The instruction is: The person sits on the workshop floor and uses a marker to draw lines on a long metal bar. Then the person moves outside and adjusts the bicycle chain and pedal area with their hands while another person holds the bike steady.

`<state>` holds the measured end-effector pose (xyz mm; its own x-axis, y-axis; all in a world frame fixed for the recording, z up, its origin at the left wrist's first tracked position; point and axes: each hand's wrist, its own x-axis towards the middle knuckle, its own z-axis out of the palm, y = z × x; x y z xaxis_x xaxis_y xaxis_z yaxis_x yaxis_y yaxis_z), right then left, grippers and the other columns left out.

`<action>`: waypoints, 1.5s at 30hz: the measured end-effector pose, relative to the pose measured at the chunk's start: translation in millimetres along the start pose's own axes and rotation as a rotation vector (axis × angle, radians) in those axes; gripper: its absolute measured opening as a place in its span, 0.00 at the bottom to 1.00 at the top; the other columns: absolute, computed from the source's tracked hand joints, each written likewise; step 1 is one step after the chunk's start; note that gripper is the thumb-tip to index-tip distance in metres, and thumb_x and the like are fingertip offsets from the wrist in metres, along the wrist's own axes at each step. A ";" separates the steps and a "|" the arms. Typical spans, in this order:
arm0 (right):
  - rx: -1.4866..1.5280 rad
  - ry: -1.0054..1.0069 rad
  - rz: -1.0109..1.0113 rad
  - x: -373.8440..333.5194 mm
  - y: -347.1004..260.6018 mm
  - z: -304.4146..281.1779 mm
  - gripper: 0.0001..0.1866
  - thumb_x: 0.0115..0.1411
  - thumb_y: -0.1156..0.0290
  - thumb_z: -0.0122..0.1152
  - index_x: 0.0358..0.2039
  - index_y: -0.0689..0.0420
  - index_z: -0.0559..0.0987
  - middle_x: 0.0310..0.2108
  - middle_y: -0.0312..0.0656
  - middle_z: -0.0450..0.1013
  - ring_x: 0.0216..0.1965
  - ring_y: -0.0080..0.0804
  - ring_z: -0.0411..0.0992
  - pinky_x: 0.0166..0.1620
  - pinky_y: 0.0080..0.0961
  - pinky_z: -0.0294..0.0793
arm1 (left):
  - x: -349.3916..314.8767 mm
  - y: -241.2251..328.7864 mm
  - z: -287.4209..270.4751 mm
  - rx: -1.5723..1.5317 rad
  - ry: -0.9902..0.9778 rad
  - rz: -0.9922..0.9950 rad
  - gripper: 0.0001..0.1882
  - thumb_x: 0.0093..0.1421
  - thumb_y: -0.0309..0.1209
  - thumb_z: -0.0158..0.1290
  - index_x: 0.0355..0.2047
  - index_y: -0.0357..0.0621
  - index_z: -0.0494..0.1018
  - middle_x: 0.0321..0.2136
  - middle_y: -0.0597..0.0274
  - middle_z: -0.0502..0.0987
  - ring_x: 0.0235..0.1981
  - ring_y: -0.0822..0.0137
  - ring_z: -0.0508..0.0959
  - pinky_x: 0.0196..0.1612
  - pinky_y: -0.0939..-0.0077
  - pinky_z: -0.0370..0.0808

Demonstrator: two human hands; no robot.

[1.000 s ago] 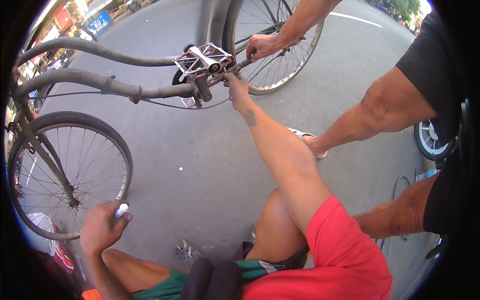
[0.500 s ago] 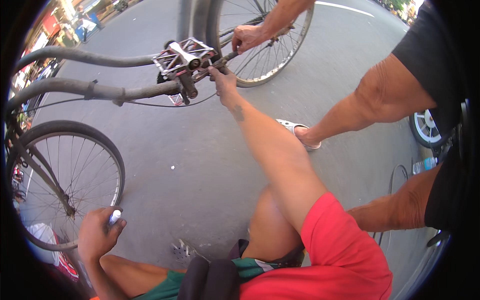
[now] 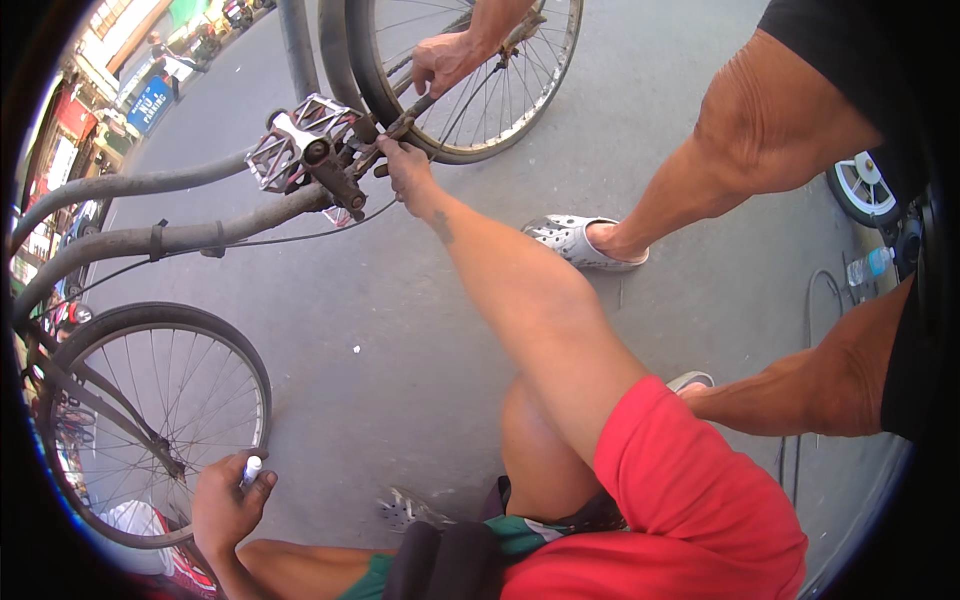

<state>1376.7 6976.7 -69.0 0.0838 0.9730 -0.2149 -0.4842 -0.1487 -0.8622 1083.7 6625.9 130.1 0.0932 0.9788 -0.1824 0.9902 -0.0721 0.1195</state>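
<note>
A bicycle lies upside down or tipped on the left, its pedal [image 3: 302, 143] and crank arm [image 3: 340, 185] standing out at the upper middle. Just right of the crank, my right hand [image 3: 408, 172] is closed on a dark, greasy metal part beside the rear wheel [image 3: 470, 148]. What exactly its fingers pinch is partly hidden. My left hand [image 3: 226, 508] is curled around a small white capped tube [image 3: 252, 468], low beside the front wheel [image 3: 268, 400]. Another person's hand [image 3: 447, 62] reaches in from above and touches the same dark bar near my right fingers.
The other person's bare legs [image 3: 690, 150] stand close at right, one foot in a grey clog [image 3: 575, 240]. Behind them are a water bottle [image 3: 868, 266], a cable [image 3: 812, 310] and a motorcycle wheel [image 3: 866, 190]. A blue sign [image 3: 150, 104] stands across the road.
The view has shifted, so the bicycle's pedal area sits farther left and the front wheel lower. My right hand stays at the crank area; my left still holds the white tube.
</note>
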 end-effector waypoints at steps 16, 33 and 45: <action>0.001 0.002 -0.083 6.0 8.8 0.9 0.25 0.59 0.42 0.60 0.38 0.54 0.80 0.22 0.35 0.71 0.11 0.16 0.55 0.14 0.20 0.49 | 6.3 6.9 -0.3 0.035 -0.062 0.007 0.14 0.53 0.30 0.62 0.38 0.36 0.78 0.25 0.47 0.76 0.27 0.46 0.76 0.31 0.59 0.71; -0.274 0.319 -0.291 -2.8 2.7 22.6 0.41 0.54 0.34 0.62 0.43 0.67 0.78 0.41 0.56 0.79 0.47 0.48 0.76 0.52 0.39 0.71 | 12.2 1.0 0.2 0.051 -0.052 -0.004 0.15 0.51 0.29 0.62 0.39 0.38 0.79 0.25 0.45 0.78 0.26 0.46 0.78 0.32 0.62 0.73; -0.129 0.468 -0.230 -2.0 6.1 40.1 0.44 0.49 0.36 0.67 0.46 0.70 0.75 0.42 0.57 0.76 0.44 0.45 0.76 0.50 0.35 0.72 | 0.2 -5.4 3.7 0.011 -0.038 -0.058 0.14 0.51 0.30 0.63 0.39 0.39 0.79 0.24 0.45 0.77 0.25 0.45 0.77 0.31 0.60 0.71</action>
<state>1338.6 6980.9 -55.4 0.5689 0.8046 -0.1701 -0.2992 0.0098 -0.9541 1078.7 6625.7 125.8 0.0392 0.9735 -0.2255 0.9951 -0.0175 0.0974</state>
